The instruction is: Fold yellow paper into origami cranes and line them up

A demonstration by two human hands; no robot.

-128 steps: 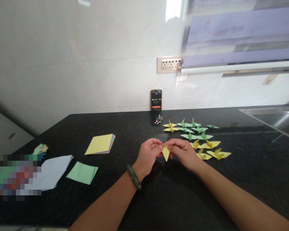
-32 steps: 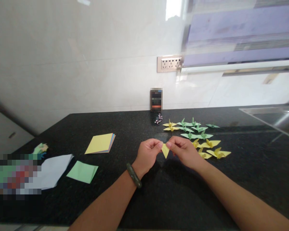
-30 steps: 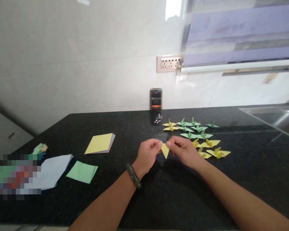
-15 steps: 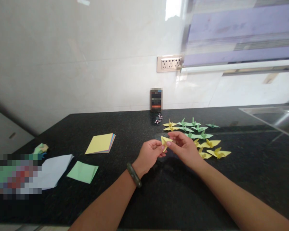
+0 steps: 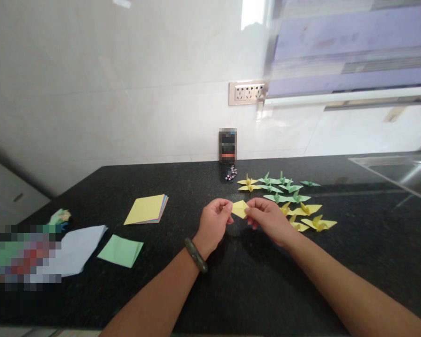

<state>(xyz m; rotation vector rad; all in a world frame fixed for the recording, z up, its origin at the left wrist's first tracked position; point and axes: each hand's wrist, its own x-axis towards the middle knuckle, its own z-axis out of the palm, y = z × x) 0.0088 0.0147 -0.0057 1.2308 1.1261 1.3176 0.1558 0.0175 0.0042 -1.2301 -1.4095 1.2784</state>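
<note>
Paper [image 5: 239, 209], yellow and folded into a small kite-like shape, is held up over the dark counter [image 5: 238, 299], on your side of the phone [image 5: 228, 146] and slightly to its right. Your left hand [image 5: 214, 220] has thumb and fingers closed in a pinch on the left corner; your right hand [image 5: 269, 220] pinches the opposite end in the same way, its remaining fingers curled below. The phone stands upright against the wall [image 5: 161, 126], its screen obscured, with a string of beads [image 5: 230, 175] just in front of it and a socket panel [image 5: 247, 93] above and to its right. Right of the phone and nearer you sit folded cranes: two yellow cranes [image 5: 249, 188] closest to it, then green cranes [image 5: 290, 188], then more yellow cranes [image 5: 318, 224], partly hidden by your right hand. Well to the phone's right is a metal sink [image 5: 403, 171]. Left of the phone and nearer you lie a stack of coloured sheets [image 5: 145, 209], yellow uppermost, a folded green sheet [image 5: 120, 251] and, farthest left of these, white sheets [image 5: 82, 252]
</note>
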